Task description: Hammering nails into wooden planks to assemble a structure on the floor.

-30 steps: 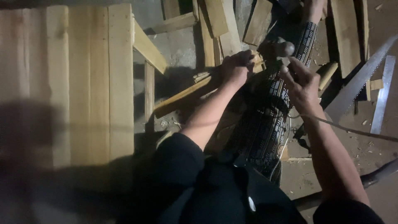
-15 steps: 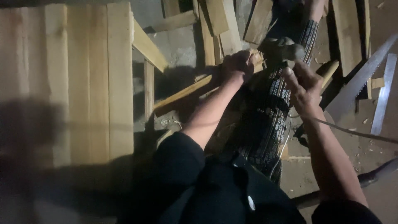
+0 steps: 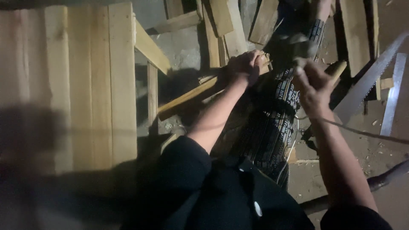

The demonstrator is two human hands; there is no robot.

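My left hand (image 3: 245, 64) is closed around the upper end of a narrow wooden strip (image 3: 191, 97), which slants down to the left over the floor. My right hand (image 3: 313, 87) grips a hammer by its wooden handle (image 3: 337, 69). The grey hammer head (image 3: 294, 43) is blurred, just right of the strip's top end. Both hands are above my leg, which is covered in dark patterned cloth (image 3: 272, 123).
A large panel of pale boards (image 3: 85, 85) fills the left. Loose planks (image 3: 226, 25) lie at the top. A long saw blade (image 3: 362, 90) and a metal strip (image 3: 391, 100) lie on the right, and a thin cord (image 3: 362, 133) crosses my right forearm.
The hammer head has shifted slightly up and right, and my right hand moved a little with it. My left hand keeps the strip in nearly the same place.
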